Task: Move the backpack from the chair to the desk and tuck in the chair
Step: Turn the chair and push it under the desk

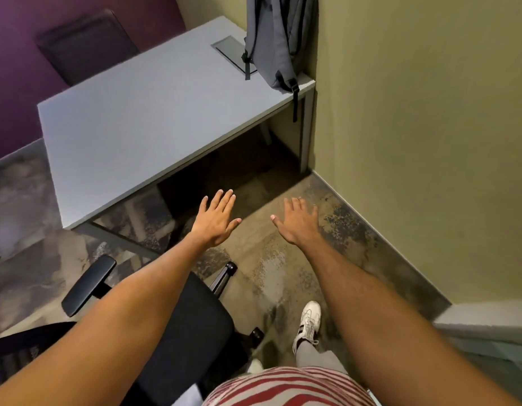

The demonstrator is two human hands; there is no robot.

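Backpack (276, 39) first: it stands upright at the far right corner of the grey surface (131, 121), leaning against the olive wall (415, 112), one strap hanging over the edge. So the first part of the job looks done to me, and what remains is the chair (177, 326). It sits low in my view, pulled well back from the surface, its black seat under my left forearm and one armrest (88, 285) out to the left. Next I would have to drop my arms to the seat or armrests, take hold, and roll it forward into the open gap beneath. My left hand (217, 219) is spread flat, palm down, holding nothing; my right hand (298, 221) is likewise spread and empty. Both arms reach forward over the carpet (283, 259).
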